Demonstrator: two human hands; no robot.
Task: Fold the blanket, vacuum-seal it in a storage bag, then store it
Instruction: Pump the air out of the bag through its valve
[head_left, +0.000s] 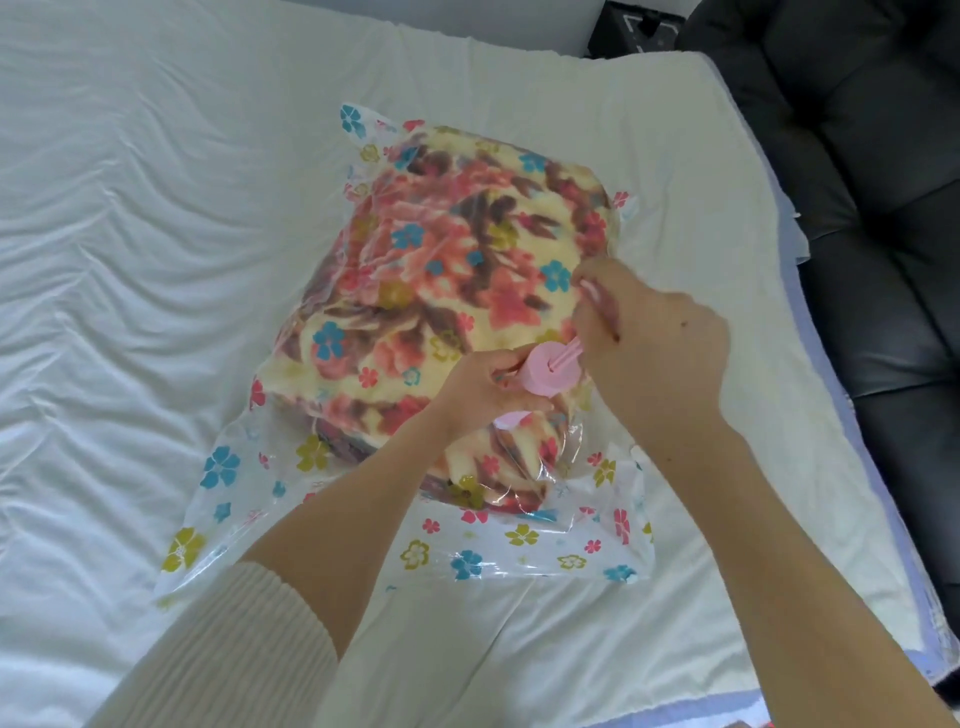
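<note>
The folded floral blanket (441, 270) lies inside a clear storage bag (519, 551) printed with small flowers, in the middle of the bed. A pink hand pump (545, 376) stands upright on the bag's near right part. My left hand (483, 395) grips the pump's cylinder from the left. My right hand (654, 338) is closed around the pump's pink handle (595, 296), which is raised above the cylinder on its thin rod. The valve under the pump is hidden by the pump and my hands.
A wrinkled white sheet (156, 260) covers the bed. A dark leather sofa (857, 156) runs along the right side of the bed. A small black box (641, 26) sits beyond the bed's far edge.
</note>
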